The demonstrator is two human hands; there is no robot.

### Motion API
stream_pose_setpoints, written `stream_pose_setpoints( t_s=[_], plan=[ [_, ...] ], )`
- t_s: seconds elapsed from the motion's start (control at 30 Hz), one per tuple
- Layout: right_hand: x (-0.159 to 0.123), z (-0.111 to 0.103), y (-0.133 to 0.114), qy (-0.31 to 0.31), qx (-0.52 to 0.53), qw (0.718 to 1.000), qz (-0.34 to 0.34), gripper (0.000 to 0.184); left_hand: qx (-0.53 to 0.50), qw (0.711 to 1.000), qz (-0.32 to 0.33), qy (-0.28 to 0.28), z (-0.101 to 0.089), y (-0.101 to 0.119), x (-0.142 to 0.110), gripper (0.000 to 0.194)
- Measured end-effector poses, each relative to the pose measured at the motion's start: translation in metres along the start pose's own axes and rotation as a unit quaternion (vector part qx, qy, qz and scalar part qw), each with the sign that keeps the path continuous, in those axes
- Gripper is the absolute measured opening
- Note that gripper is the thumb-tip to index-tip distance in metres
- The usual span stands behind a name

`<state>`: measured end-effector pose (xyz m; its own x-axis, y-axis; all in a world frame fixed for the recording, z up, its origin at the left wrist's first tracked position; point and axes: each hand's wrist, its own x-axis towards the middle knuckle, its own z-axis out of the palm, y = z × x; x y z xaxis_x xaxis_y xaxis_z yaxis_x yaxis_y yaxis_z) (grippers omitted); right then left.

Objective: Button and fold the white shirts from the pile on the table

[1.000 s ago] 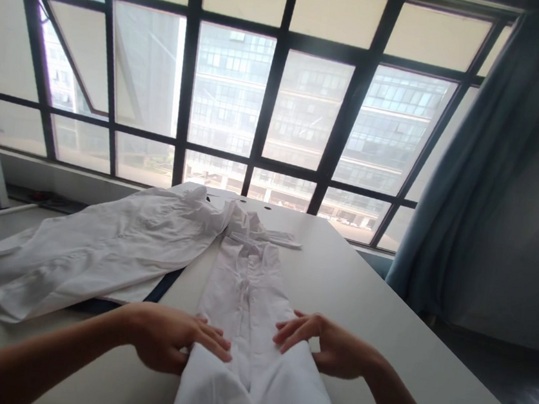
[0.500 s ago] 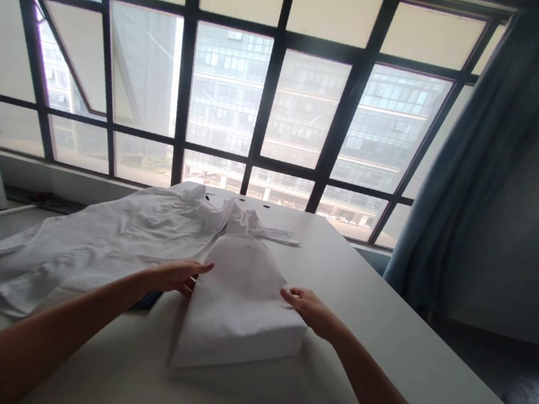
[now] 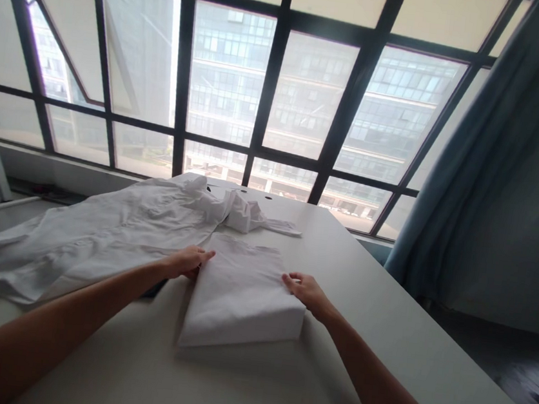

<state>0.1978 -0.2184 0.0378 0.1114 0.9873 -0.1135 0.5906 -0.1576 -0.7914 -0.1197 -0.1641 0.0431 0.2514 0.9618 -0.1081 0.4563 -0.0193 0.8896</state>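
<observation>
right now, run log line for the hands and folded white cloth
folded white cloth: on white table | left hand: open, on its left edge | right hand: open, on its right edge

Folded shirt (image 3: 242, 296) on table (image 3: 381, 331), loose cloth (image 3: 99, 247) left

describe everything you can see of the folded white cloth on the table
The folded white cloth is a smooth, matte, cotton-looking slab lying flat on the flat white tabletop. It is roughly rectangular, narrower at the far end, with a thick, rounded fold along its near edge and faint creases on top. The left hand touches its left edge and the right hand its right edge. Crumpled white fabric lies just beyond its far edge; any join between them cannot be seen.
</observation>
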Motion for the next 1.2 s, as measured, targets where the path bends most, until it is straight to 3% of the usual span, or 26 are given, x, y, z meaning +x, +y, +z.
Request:
stream_pose_setpoints(
  t_s=[0.1, 0.2, 0.3, 0.4, 0.6, 0.7, 0.83, 0.9, 1.03, 1.2],
  plan=[
    [-0.017, -0.014, -0.006, -0.063, -0.035, 0.997, 0.03, 0.075, 0.178, 0.984, 0.002, 0.018, -0.007, 0.008, -0.014, 0.057],
    [-0.035, -0.032, -0.006, -0.167, -0.028, 0.986, -0.004, 0.093, 0.325, 0.927, 0.174, 0.064, 0.0, 0.01, -0.03, 0.06],
    [-0.046, -0.043, -0.005, -0.231, -0.023, 0.972, -0.046, 0.104, 0.346, 0.885, 0.308, -0.046, 0.021, 0.006, -0.043, 0.061],
    [-0.05, -0.041, -0.007, -0.228, -0.03, 0.972, -0.04, 0.106, 0.373, 0.859, 0.319, -0.145, 0.041, -0.004, -0.046, 0.066],
    [-0.051, -0.03, -0.002, -0.244, -0.143, 0.958, 0.052, 0.108, 0.398, 0.845, 0.316, -0.167, 0.049, -0.017, -0.044, 0.074],
    [-0.057, -0.026, -0.006, -0.194, -0.228, 0.954, 0.012, 0.099, 0.417, 0.836, 0.31, -0.177, 0.047, -0.01, -0.048, 0.082],
    [-0.062, 0.003, -0.02, 0.026, -0.28, 0.945, -0.167, 0.067, 0.429, 0.812, 0.346, -0.192, 0.053, 0.0, -0.057, 0.087],
    [-0.059, 0.028, -0.023, 0.078, -0.288, 0.924, -0.239, 0.06, 0.416, 0.813, 0.358, -0.195, 0.058, -0.002, -0.059, 0.085],
    [-0.047, 0.064, -0.012, -0.021, -0.345, 0.909, -0.235, 0.069, 0.393, 0.827, 0.355, -0.189, 0.062, -0.012, -0.057, 0.081],
    [-0.043, 0.058, 0.001, -0.038, -0.362, 0.92, -0.149, 0.077, 0.411, 0.828, 0.321, -0.206, 0.06, -0.014, -0.061, 0.085]
  ],
)
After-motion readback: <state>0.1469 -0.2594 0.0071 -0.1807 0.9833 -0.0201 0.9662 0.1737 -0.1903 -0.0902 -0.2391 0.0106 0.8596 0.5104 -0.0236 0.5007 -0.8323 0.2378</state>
